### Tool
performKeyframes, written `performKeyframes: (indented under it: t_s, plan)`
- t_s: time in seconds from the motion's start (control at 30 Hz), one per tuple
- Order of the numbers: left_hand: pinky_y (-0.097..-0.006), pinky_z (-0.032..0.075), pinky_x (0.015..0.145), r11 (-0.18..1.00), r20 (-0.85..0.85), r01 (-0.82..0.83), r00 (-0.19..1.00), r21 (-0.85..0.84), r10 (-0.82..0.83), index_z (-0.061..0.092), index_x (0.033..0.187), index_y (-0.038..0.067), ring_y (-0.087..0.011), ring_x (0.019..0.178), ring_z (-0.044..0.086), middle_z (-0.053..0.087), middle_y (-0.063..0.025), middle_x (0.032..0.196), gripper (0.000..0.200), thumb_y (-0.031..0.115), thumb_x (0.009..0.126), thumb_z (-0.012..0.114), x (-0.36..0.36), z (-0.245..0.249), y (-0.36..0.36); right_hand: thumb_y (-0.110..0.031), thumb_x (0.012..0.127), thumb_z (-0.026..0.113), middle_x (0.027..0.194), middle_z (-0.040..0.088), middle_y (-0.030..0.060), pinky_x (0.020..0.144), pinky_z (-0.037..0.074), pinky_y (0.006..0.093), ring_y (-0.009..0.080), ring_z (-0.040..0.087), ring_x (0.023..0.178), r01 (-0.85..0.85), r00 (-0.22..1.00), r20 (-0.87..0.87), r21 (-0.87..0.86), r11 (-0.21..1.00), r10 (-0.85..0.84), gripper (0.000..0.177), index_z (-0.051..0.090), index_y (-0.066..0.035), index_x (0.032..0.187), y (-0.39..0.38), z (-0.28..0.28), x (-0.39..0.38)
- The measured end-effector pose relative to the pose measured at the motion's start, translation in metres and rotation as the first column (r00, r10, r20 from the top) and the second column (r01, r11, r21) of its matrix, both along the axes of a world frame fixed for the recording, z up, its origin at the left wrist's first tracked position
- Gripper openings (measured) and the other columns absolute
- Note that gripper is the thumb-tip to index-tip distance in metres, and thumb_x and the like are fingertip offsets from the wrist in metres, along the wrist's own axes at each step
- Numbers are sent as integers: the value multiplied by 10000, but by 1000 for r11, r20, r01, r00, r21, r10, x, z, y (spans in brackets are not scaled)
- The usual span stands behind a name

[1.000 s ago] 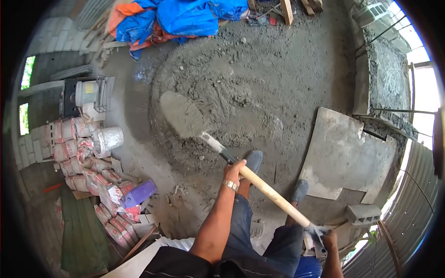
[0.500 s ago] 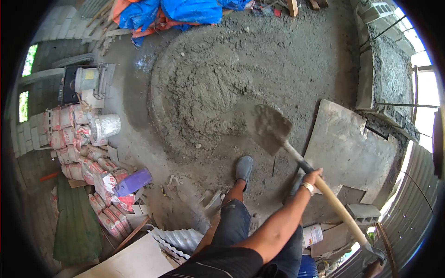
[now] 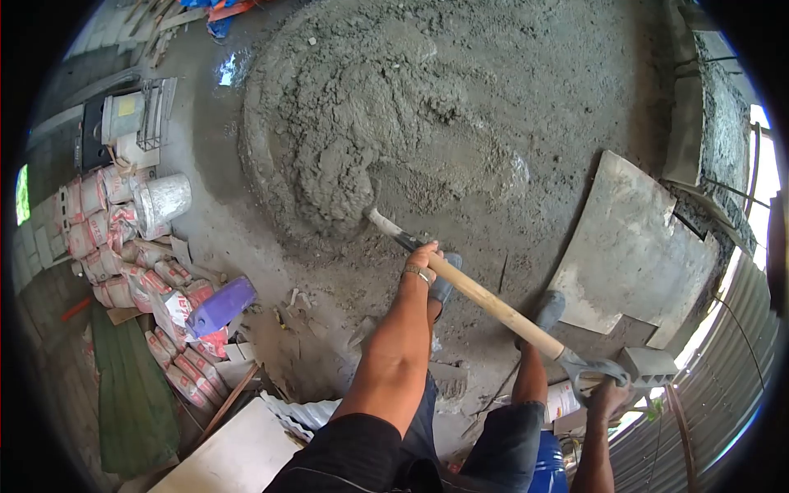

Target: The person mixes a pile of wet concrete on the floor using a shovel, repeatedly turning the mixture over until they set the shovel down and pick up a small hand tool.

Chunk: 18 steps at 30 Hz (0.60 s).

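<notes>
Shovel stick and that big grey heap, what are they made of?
The shovel has a shaft that looks like bare wood: pale tan, smooth and matte. The socket at its lower end looks like dark metal, smeared with grey. The heap seems to be wet cement mix: grey, lumpy and clumping, probably with sand in it.

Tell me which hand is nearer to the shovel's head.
Left. The left hand holds the shovel by its shaft just behind the head; the right hand holds the far end.
</notes>
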<state>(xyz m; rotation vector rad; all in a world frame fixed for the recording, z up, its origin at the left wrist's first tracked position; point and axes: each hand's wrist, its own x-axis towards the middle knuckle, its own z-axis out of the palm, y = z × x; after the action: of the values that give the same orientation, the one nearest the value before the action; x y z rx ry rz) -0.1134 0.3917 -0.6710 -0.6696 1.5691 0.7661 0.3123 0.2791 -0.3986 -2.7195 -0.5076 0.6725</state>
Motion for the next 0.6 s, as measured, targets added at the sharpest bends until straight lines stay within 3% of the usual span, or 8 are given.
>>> performKeyframes:
  t_s: [0.23, 0.27, 0.4, 0.47, 0.5, 0.53, 0.57, 0.6]
  plan:
    - [-365, 548, 689, 983, -264, 145, 949, -116, -171, 555, 934, -34, -267, 776, 606, 578, -130, 927, 289, 41, 714, 727, -35, 70, -21, -118, 793, 591, 514, 433, 1, 366, 295, 288, 99, 378, 383, 250, 879, -389, -116, 961, -276, 97, 569, -25, 773, -69, -20, -5]
    - [-365, 548, 689, 984, -274, 141, 947, -106, -166, 555, 934, -34, -267, 776, 606, 578, -130, 927, 289, 41, 714, 727, -37, 94, -13, -118, 795, 598, 500, 419, -3, 351, 287, 292, 103, 372, 368, 244, 817, -439, -326, 913, -375, 90, 572, -38, 764, -73, -19, 1]
    - [-433, 541, 566, 951, -467, 263, 828, -165, -310, 534, 874, -24, -273, 719, 626, 602, -125, 875, 353, 63, 626, 769, -30, 153, 8, -168, 777, 650, 544, 513, 15, 412, 368, 304, 127, 472, 441, -95, 680, -566, -699, 709, -467, 136, 643, -35, 806, -101, -29, 47]
    - [-416, 534, 559, 935, -512, 353, 810, 34, -287, 544, 850, -26, -260, 721, 630, 613, -127, 828, 338, 117, 633, 760, -26, 176, 37, -182, 740, 688, 613, 616, 58, 468, 447, 344, 180, 571, 506, -184, 652, -615, -696, 694, -443, 148, 682, -56, 819, -109, -62, 63]
    - [-396, 523, 543, 893, -555, 449, 733, -39, -393, 555, 838, -29, -252, 711, 631, 615, -125, 811, 338, 150, 631, 754, -30, 157, 58, -203, 762, 656, 648, 635, 89, 482, 452, 344, 204, 584, 516, -825, 455, -890, -416, 383, 12, 202, 673, -31, 866, -108, -83, 74]
    - [-375, 511, 526, 834, -580, 537, 641, -128, -502, 567, 826, -31, -245, 701, 631, 618, -124, 795, 343, 184, 629, 749, -36, 142, 67, -224, 783, 624, 684, 655, 121, 496, 458, 345, 228, 596, 525, -973, -69, -975, 18, -231, 213, 258, 663, -6, 914, -113, -81, 80]
    - [-375, 511, 526, 834, -591, 537, 635, -123, -496, 567, 826, -31, -245, 701, 631, 618, -124, 795, 343, 184, 629, 749, -38, 146, 74, -265, 768, 609, 844, 667, 180, 647, 493, 383, 237, 662, 796, -982, 186, -982, -186, 19, 11, 273, 674, -23, 875, -102, -75, 67]
    - [-358, 495, 509, 765, -548, 601, 570, -230, -612, 576, 816, -34, -237, 682, 627, 618, -122, 790, 346, 201, 626, 745, -40, 151, 96, -279, 759, 602, 964, 647, 208, 756, 480, 391, 264, 629, 958, -982, -112, -942, 154, 110, 318, 305, 673, 1, 857, -124, -74, 78]
